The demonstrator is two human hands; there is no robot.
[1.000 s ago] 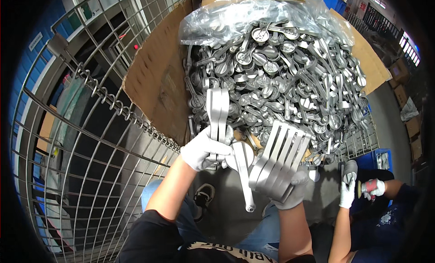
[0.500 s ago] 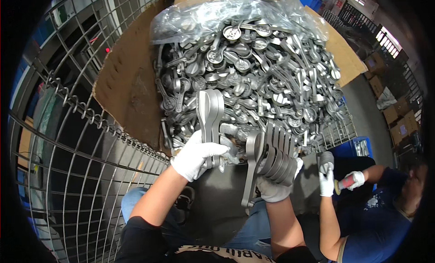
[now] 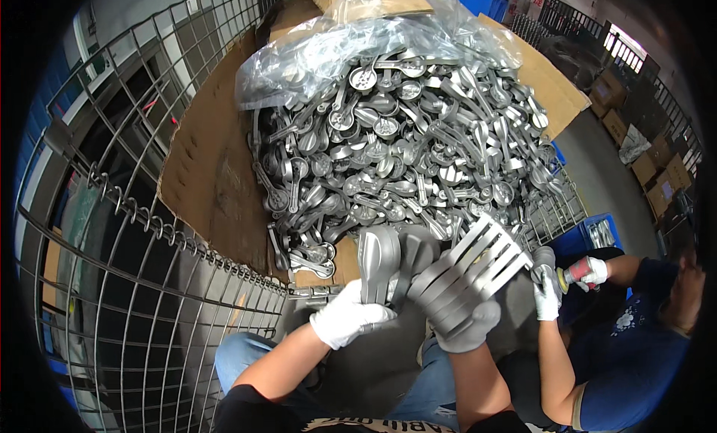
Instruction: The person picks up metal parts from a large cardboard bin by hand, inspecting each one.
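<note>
The left hand grips grey metal parts and the right hand clasps a fanned stack.

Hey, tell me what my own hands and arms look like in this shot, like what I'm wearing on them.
Your left hand wears a white glove ending at the wrist; your right hand wears one that looks greyer. I can't make out markings on either. Your forearms are bare, below black sleeves.
</note>
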